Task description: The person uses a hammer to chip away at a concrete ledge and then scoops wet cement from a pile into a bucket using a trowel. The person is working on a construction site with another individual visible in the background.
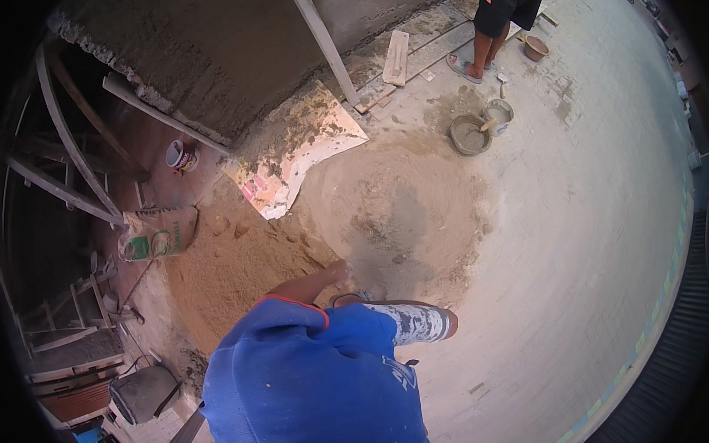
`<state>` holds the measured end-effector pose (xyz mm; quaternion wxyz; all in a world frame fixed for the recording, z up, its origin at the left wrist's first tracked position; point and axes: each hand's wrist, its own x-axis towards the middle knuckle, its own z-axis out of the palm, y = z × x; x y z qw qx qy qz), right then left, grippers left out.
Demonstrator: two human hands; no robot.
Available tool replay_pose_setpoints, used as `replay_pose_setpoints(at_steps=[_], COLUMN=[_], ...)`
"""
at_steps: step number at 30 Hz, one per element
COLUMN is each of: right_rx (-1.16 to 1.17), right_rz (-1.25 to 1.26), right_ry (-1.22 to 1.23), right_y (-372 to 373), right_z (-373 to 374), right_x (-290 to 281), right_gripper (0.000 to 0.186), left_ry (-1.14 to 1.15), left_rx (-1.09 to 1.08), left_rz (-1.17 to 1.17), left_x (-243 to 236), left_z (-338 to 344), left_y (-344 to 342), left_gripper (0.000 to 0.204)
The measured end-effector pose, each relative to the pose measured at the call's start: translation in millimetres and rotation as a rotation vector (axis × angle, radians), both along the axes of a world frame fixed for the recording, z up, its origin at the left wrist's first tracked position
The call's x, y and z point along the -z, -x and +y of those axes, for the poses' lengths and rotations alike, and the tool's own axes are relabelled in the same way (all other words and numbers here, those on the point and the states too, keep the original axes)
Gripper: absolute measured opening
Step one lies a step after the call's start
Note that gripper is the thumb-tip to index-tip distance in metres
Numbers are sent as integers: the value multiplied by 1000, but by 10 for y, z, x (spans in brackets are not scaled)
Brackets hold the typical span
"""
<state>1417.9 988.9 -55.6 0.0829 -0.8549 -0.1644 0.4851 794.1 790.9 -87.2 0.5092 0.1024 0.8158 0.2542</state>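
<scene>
Grey-brown mix (406, 194): spread in a round patch on the ground at 1 o'clock from the left hand (340, 272), a shadow across it.
Left hand: low over the patch's near edge; whether it touches the mix, I cannot tell.
Left fingers: too small and unclear to tell whether they are clenched, released or grasping anything.
Right hand: out of sight, its fingers too.
Sand (232, 268): a tan heap at 9 o'clock, bordering the mix.
Sack (160, 233): lying just past 9 o'clock, beside the heap.
Stained sheet (302, 161): spattered, at 11 o'clock, below the rough wall (204, 44).
Dark bucket (471, 136): between 1 and 2 o'clock, just beside a pale bucket (500, 111).
Another person's legs (483, 50): farther out at 1 o'clock.
</scene>
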Motion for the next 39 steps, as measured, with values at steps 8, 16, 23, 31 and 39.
replay_pose_setpoints(at_steps=[8, 16, 23, 31, 39], right_rx=[-406, -585, -1885, -1399, -1803], right_rz=[50, 14, 29, 184, 2], right_ry=[-280, -86, -73, 185, 36], right_y=[1083, 1715, 2873, 5009, 8283], right_z=[3131, 5288, 7127, 9618, 10708], right_x=[-919, -970, -503, 104, -458], right_gripper=[11, 16, 24, 35, 16], left_ry=[120, -93, -513, 111, -36], left_rx=[-99, -269, -363, -695, -1063], left_rz=[258, 186, 13, 153, 160], left_x=[892, 941, -283, 751, 321], left_z=[1247, 3898, 5966, 5736, 6921], left_y=[-22, 610, 1555, 1286, 1440], left_gripper=[32, 22, 22, 81, 62])
